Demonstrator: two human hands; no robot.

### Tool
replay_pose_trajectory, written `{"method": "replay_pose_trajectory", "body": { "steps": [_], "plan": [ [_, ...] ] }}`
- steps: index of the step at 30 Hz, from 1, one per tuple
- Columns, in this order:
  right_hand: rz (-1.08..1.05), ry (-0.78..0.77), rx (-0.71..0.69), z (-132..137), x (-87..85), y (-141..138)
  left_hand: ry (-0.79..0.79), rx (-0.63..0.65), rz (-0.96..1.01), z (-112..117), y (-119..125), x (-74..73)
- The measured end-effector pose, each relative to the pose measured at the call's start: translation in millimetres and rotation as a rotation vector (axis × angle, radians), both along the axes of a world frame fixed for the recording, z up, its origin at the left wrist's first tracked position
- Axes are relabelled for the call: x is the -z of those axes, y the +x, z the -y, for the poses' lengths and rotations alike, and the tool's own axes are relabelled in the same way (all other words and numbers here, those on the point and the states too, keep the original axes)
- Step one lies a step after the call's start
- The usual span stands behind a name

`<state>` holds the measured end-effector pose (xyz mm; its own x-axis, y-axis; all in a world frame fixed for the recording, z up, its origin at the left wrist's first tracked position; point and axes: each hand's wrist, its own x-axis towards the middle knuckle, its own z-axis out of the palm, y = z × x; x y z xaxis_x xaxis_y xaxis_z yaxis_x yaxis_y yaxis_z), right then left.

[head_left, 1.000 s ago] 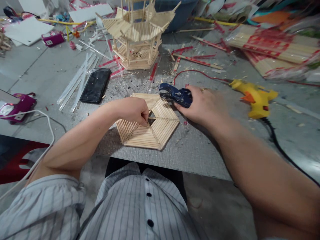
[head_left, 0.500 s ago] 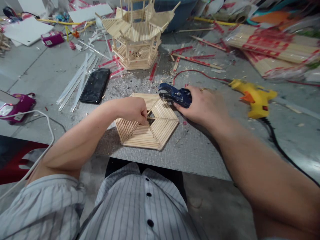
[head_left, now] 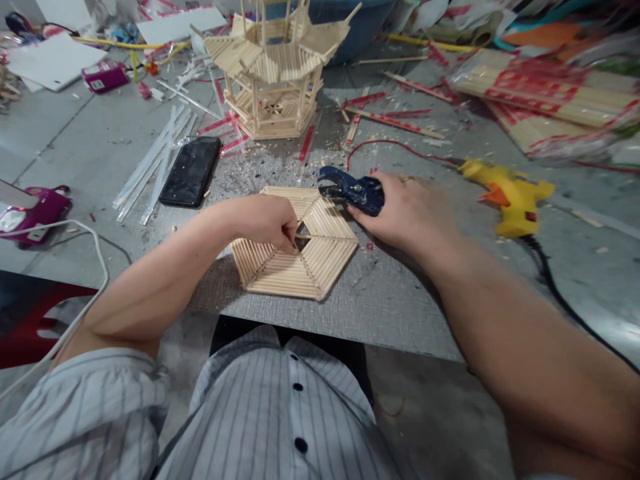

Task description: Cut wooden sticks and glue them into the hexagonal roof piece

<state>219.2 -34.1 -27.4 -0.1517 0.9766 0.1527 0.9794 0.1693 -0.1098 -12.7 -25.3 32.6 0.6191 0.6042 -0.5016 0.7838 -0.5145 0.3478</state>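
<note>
A flat hexagonal panel of wooden sticks (head_left: 300, 263) lies on the grey mat near its front edge. My left hand (head_left: 265, 220) rests on the panel and pinches a thin wooden stick (head_left: 303, 237) laid across the small hole at its middle. My right hand (head_left: 410, 210) is closed round blue cutting pliers (head_left: 350, 190), whose jaws sit at the panel's far right corner.
A stick-built pavilion model (head_left: 273, 73) stands behind the panel. A black phone (head_left: 191, 171) and clear glue sticks (head_left: 153, 160) lie to the left. A yellow glue gun (head_left: 510, 193) with a black cord lies at the right. Bundles of sticks (head_left: 545, 100) fill the far right.
The stick in my left fingers has shifted slightly left across the centre hole, which shows more now. My right hand and the pliers have barely moved.
</note>
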Motion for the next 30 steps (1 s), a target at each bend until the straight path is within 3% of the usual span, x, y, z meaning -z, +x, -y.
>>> {"method": "replay_pose_trajectory", "body": {
  "steps": [9, 15, 30],
  "plan": [
    [0.021, 0.012, 0.008, 0.9, -0.4, -1.0, -0.002, 0.053, 0.021, -1.6, 0.9, -1.9],
    [-0.005, -0.014, 0.004, -0.3, 0.6, 0.9, -0.035, -0.001, -0.007, -1.7, 1.8, -3.3],
    [-0.003, -0.015, 0.008, 1.2, -0.5, -0.6, -0.032, 0.012, 0.013, -1.4, 1.6, -1.8]
  ]
}}
